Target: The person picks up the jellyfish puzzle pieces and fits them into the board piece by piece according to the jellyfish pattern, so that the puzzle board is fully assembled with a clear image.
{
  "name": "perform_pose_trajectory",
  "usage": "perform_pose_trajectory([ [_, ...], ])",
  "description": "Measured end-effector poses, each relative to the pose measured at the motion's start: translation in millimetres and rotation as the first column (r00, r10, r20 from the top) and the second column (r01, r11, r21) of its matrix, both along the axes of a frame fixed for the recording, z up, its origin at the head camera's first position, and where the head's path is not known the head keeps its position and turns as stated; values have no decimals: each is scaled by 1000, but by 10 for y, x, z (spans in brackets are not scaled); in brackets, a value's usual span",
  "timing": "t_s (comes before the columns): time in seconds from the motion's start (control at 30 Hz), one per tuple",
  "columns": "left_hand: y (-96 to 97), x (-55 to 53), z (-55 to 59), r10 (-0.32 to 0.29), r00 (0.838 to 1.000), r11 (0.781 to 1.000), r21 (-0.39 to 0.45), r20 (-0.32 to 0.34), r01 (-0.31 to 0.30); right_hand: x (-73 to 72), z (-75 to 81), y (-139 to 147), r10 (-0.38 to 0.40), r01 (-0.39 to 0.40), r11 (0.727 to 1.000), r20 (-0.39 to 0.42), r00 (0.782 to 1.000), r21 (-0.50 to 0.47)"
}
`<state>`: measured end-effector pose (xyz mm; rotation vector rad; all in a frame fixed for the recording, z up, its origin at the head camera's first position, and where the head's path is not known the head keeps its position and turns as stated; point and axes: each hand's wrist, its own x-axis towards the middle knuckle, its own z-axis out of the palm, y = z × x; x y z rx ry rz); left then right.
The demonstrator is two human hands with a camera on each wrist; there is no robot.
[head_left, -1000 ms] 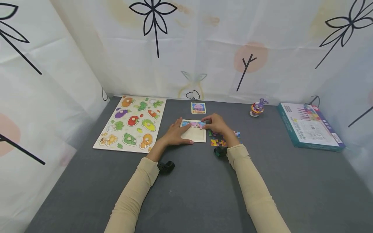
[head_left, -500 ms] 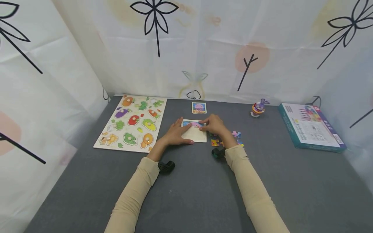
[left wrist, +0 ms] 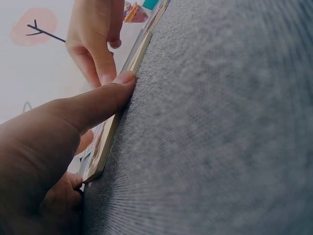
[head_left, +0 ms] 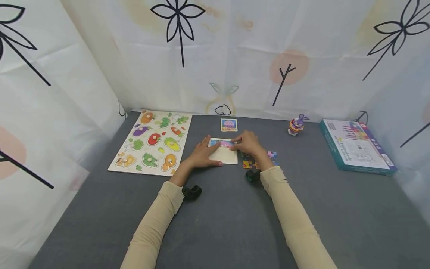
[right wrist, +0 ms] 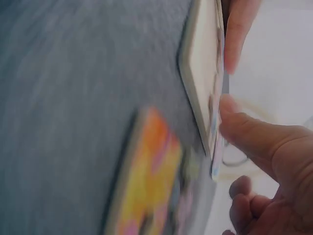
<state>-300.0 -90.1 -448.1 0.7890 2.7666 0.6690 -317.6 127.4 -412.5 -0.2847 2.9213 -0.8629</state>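
Note:
A small cream puzzle tray (head_left: 228, 158) lies at mid table, with a row of pink and blue puzzle pieces (head_left: 226, 144) along its far side. My left hand (head_left: 201, 154) steadies it from the left, fingers extended, the thumb along the near edge and the index finger reaching onto the pieces. With thumb and index finger, my right hand (head_left: 249, 144) pinches a puzzle piece at the row's right end; the fingertips largely hide that piece. Loose puzzle pieces (head_left: 247, 164) lie right of the tray, partly under the right wrist; a yellow-orange one (right wrist: 149, 176) shows blurred in the right wrist view.
Behind the tray lies a small picture card (head_left: 229, 125) with a pink figure. A vegetable puzzle board (head_left: 158, 157) is at left. A purple-eared figurine (head_left: 296, 125) and a teal-edged box (head_left: 356, 149) stand at right. White printed cloth (head_left: 235, 74) hangs behind.
My right hand has shifted slightly left along the row of pieces, uncovering more loose pieces beside its wrist. My left hand stays in place on the tray.

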Motion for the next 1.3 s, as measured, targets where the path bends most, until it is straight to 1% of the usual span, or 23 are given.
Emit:
perform_pose_trajectory([
  [0.07, 14, 11, -18, 6, 1000, 1000, 9, 8, -6, 48, 16, 112, 10, -10, 1000, -2, 1000, -26],
  [0.13, 19, 23, -31, 21, 1000, 1000, 15, 12, -22, 90, 21, 260, 33, -31, 997, 15, 999, -67],
  [0.23, 16, 49, -22, 51, 998, 998, 26, 28, -51, 147, 14, 480, 94, -90, 991, 41, 995, -99],
  [0.3, 8, 61, -23, 58, 998, 998, 37, 23, -59, 180, 0, 588, 121, -114, 987, 55, 991, -116],
  [0.37, -23, 68, -9, 56, 998, 996, 61, 21, -57, 192, -13, 624, 142, -135, 984, 54, 988, -117],
  [0.47, -70, 78, -23, 38, 999, 995, 94, 14, -39, 192, -50, 622, 157, -152, 983, 43, 987, -99],
  [0.6, -111, 103, -24, 15, 999, 990, 139, 33, -19, 201, -71, 569, 142, -141, 989, 37, 989, -38],
  [0.7, -120, 115, -19, 15, 999, 985, 169, 35, -20, 216, -53, 533, 115, -116, 993, 23, 993, 19],
  [0.77, -119, 122, -15, 21, 999, 984, 174, 26, -25, 222, -41, 524, 97, -96, 994, -7, 995, 59],
  [0.9, -129, 130, -8, 40, 999, 985, 167, 21, -43, 206, -42, 464, 52, -47, 996, -69, 996, 77],
  [0.97, -140, 131, -3, 46, 999, 985, 168, 24, -49, 183, -60, 377, 49, -44, 998, -110, 993, 51],
  [1.03, -155, 125, 2, 52, 998, 983, 173, 29, -56, 155, -72, 238, 82, -79, 996, -123, 989, 28],
  [1.07, -162, 121, 5, 52, 998, 983, 177, 32, -57, 134, -98, 163, 116, -116, 993, -162, 980, 9],
  [1.1, -170, 117, 7, 49, 998, 983, 178, 31, -53, 122, -105, 81, 145, -148, 989, -162, 976, -4],
  [1.2, -190, 104, 15, 32, 999, 985, 170, 33, -38, 96, -112, -151, 207, -213, 977, -130, 970, -33],
  [1.27, -203, 97, 18, 23, 999, 986, 166, 36, -28, 85, -110, -276, 224, -230, 973, -120, 967, -33],
  [1.3, -209, 95, 21, 19, 999, 986, 167, 37, -25, 88, -86, -332, 215, -217, 976, -84, 973, -23],
])
